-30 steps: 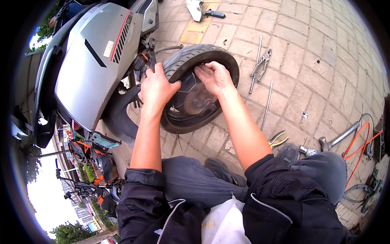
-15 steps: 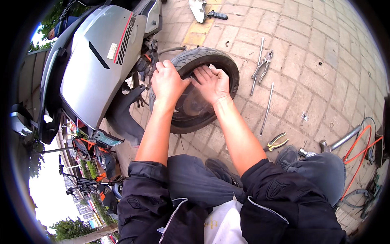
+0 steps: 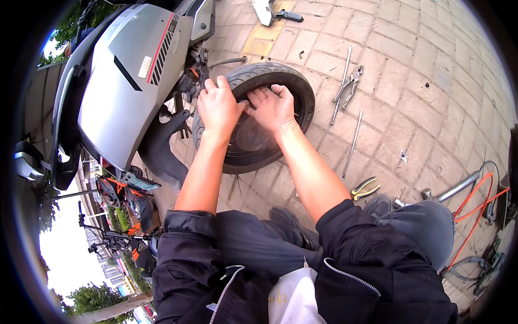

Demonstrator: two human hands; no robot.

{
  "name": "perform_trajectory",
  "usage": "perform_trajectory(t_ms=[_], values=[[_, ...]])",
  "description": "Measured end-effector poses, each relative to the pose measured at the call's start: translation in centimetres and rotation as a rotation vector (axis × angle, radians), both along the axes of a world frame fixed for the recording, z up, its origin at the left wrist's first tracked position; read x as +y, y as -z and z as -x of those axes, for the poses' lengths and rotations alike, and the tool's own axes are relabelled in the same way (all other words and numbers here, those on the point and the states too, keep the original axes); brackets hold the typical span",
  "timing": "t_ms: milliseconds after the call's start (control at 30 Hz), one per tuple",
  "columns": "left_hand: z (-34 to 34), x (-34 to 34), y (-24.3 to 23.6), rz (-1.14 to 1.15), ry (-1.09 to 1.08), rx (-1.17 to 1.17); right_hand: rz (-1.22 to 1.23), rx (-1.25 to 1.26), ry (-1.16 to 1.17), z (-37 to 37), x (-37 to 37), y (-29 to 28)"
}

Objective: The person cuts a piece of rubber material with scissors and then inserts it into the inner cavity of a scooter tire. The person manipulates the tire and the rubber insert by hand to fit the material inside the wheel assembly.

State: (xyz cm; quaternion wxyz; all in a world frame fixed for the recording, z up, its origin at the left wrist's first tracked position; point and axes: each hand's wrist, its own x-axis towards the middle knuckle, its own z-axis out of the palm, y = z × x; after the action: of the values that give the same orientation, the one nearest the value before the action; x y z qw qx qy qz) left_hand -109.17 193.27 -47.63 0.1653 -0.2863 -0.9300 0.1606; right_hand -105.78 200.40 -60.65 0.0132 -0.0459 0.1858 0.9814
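A black wheel tyre (image 3: 264, 69) is in front of me, with a dusty rim (image 3: 251, 139) showing through its opening. My left hand (image 3: 218, 109) is closed over the tyre's upper left part, fingers on the tread side and thumb toward the inner edge. Inside the tyre's upper opening lies my right hand (image 3: 271, 108), palm partly turned up and fingers stretched out, their tips against or near the inner edge. Its thumb stands apart. The two hands almost meet at the left thumb. No tool shows in either hand.
A silver scooter (image 3: 129, 81) stands left of the wheel. Locking pliers (image 3: 352, 83) lie by metal rods on the paving. Another rod (image 3: 353, 144), yellow-handled pliers (image 3: 365, 188), a hammer (image 3: 453, 188) and an orange hose (image 3: 475, 204) are at right.
My right hand has shifted slightly left along the tyre, closer to the left hand. The left hand keeps its hold. The whole view has moved a little.
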Motion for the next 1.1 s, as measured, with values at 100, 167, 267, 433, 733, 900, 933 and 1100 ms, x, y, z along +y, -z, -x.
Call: perform_trajectory(t_ms=[100,167,267,433,733,900,933,1100], values=[[0.1,0.4,0.1,-0.002,-0.007,0.016,0.013,0.088,-0.012,1.1,0.5,-0.1],[0.0,0.1,0.1,-0.004,-0.029,0.03,0.033,0.136,-0.009,0.7,0.3,-0.1],[0.7,-0.4,0.1,-0.022,-0.04,-0.006,0.092,0.218,0.028,0.7,-0.2,0.2],[2.2,-2.1,0.1,-0.05,0.029,-0.039,0.113,0.212,0.034,0.7,0.1,0.1],[3.2,-1.5,1.1,-0.04,0.047,0.054,-0.068,0.128,0.001,0.4,1.1,-0.8],[4.0,-2.3,1.2,-0.011,0.038,0.075,-0.14,0.05,-0.098,0.8,0.6,0.6],[4.1,-2.6,1.2,-0.012,0.037,0.065,-0.142,0.009,-0.078,0.8,0.5,0.5],[4.1,-2.8,1.0,-0.008,0.017,0.025,-0.71,-0.386,0.133,-0.3,-1.1,-2.0]])
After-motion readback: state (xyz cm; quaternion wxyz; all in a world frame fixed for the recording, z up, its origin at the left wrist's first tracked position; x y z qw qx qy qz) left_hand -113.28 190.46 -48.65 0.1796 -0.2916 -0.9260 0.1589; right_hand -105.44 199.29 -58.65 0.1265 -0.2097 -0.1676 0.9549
